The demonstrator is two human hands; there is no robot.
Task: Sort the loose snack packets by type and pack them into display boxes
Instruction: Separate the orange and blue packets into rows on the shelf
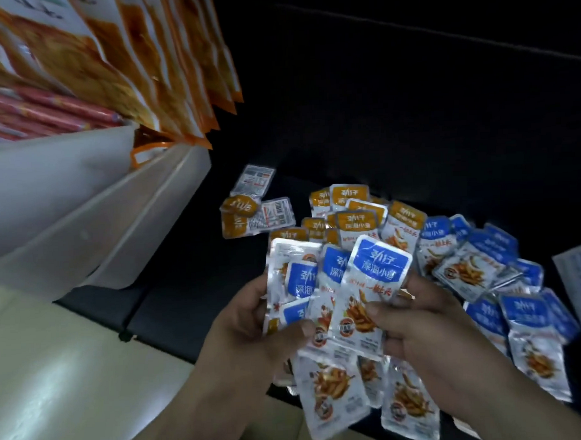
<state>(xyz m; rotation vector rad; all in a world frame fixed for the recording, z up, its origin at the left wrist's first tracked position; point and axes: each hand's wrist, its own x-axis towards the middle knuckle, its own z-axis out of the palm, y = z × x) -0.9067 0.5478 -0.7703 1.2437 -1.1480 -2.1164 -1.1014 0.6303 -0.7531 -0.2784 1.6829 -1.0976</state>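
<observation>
Blue-labelled silver foil snack packets: roughly 20, overlaps block an exact count. Orange-labelled silver foil snack packets: about 12. Silver packets lying back-up: 2. Large orange printed pouches: around 8. Red stick packs: several, blurred. Hands: 2, left hand and right hand.

Fan of blue-labelled packets: silver foil, blue top panel, fried-fish picture; overlapping, upright, gripped between left hand and right hand. Loose blue heap: same type, strewn right of and below the fan on dark counter. Orange-labelled packets: orange top panel, piled behind the fan. Small orange cluster: apart at left, some back-side up.
</observation>
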